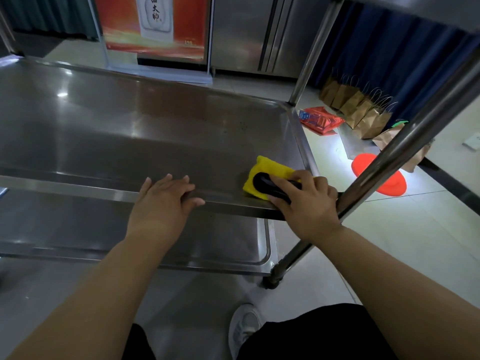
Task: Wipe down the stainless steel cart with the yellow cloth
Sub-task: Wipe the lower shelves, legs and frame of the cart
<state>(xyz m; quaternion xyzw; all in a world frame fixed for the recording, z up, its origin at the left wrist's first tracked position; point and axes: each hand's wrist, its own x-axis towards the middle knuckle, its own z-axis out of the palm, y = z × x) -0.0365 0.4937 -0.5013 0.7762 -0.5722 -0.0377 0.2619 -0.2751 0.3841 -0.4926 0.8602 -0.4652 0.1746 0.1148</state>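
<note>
a: head view, one frame. yellow cloth [270, 170] lies flat at the near right corner of the middle shelf [155, 131] of the stainless steel cart [309, 55], just beside the right upright post [405, 152].

b: hands?

a: right hand [309, 203] is wrapped round a black handle [272, 187] sitting on top of the cloth, pressing it down. left hand [162, 201] is relaxed, fingers straight, resting flat on the near rim of the same shelf.

b: handling notes?

a: judgement only. cloth looks soft and thick, light, likely to bunch at edges if pushed bare. the rigid handle is the sensible hold: it spreads pressure. steel is smooth and glossy, so the pad should slide easily. dark specks [233, 126] show toward the far right of the shelf. lower shelf [233, 245] is visible beneath; whether it has been wiped, cannot tell.
</note>
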